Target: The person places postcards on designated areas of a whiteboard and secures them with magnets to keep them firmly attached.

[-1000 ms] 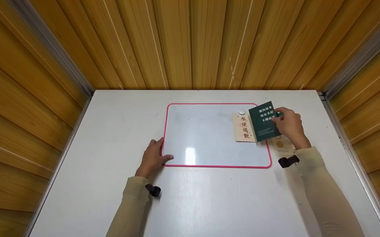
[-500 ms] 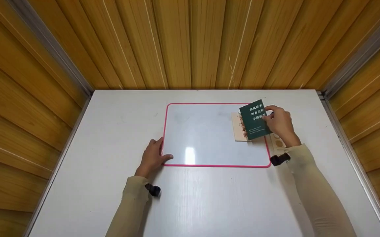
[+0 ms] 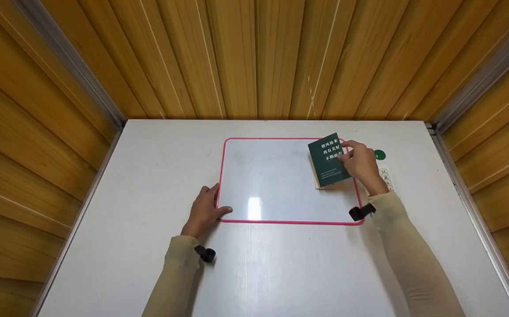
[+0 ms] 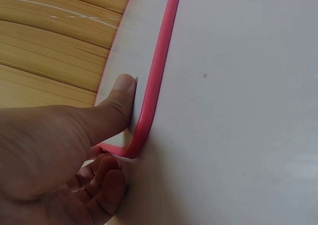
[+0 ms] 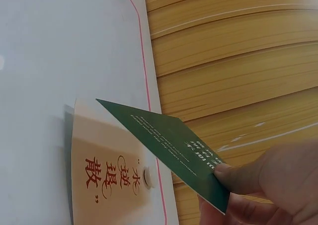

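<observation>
A whiteboard [image 3: 263,176] with a pink rim lies on the white table. My left hand [image 3: 206,207] grips its near left corner, thumb [image 4: 121,93] on the face and the other fingers curled at the edge. Between thumb and fingers, my right hand [image 3: 361,165] pinches a dark green card [image 3: 327,165] with white lettering. That card is tilted above the board's right part. Beneath it lies a beige card [image 5: 107,180] with red characters, mostly hidden in the head view. A round white magnet [image 5: 148,178] sits at the beige card's top end.
A round green disc [image 3: 380,154] lies on the table right of the board. Near it, another pale printed card [image 3: 385,176] is partly covered by the right wrist. Wood-patterned panels [image 3: 254,61] stand behind the table and at both sides.
My right hand has carried the green card leftward over the beige card, covering most of it and the white magnet in the head view. The green disc has come into sight. My left hand stays put.
</observation>
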`<state>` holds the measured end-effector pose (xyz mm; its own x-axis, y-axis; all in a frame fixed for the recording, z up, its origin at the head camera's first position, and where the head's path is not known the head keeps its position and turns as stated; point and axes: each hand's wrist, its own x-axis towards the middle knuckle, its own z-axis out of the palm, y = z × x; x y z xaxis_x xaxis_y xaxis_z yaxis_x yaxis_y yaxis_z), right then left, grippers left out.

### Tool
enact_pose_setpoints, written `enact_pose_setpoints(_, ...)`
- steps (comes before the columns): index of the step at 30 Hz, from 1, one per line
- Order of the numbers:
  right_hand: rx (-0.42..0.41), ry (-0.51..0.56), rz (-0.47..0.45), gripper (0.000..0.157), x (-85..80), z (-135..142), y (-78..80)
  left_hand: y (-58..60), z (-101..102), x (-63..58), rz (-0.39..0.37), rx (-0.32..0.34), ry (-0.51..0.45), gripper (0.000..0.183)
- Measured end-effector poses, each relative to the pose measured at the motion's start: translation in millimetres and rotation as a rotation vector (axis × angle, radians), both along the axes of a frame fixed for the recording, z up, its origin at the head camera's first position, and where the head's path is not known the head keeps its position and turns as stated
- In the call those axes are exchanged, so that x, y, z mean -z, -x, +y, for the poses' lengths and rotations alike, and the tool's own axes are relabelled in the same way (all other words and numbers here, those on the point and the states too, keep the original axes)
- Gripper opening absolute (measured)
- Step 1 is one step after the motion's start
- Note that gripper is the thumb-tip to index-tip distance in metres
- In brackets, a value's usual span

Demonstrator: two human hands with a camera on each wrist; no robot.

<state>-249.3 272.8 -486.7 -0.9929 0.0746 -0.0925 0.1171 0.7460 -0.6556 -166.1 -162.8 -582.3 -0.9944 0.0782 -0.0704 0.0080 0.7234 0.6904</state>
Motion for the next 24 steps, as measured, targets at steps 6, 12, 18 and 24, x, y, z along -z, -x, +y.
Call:
enact_pose_setpoints(6,-0.006,0.009,-0.001,0.044,2.4,-8,2.8,0.4,-1,0.6,-0.003,0.0,-0.002,0.091)
enact_pose_setpoints(12,-0.018,0.033,-0.006,0.044,4.2,-18,4.2,0.9,-2,2.1,-0.013,-0.007,-0.004,0.092)
enact_pose_setpoints(18,-0.021,0.042,-0.013,0.043,9.7,-29,6.0,0.5,-1,1.2,-0.011,-0.007,-0.004,0.092)
enact_pose_setpoints(24,-0.024,0.051,0.022,0.042,16.3,-43,7.1,-0.6,-1,0.0,-0.006,-0.009,-0.004,0.092)
